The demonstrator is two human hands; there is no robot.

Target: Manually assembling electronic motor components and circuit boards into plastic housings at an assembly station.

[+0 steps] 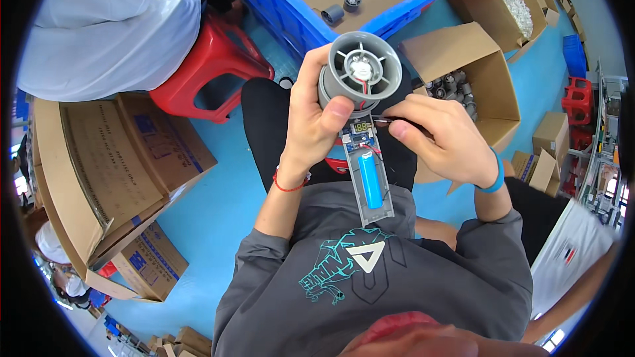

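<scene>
My left hand is wrapped round the grey round housing of a small handheld fan, whose white hub and spokes face up. Below the housing its open handle shows a blue cylindrical battery, a small circuit board with a digit display, and thin red and black wires. Pinched in my right hand is a thin dark tool, perhaps tweezers. Its tip is close beside the top of the board; whether it touches cannot be made out.
A blue crate with two grey fan parts lies ahead. To the right, a cardboard box holds several grey parts. A person in white sits on a red stool at the left, near a large open carton. Another person's arm shows at lower right.
</scene>
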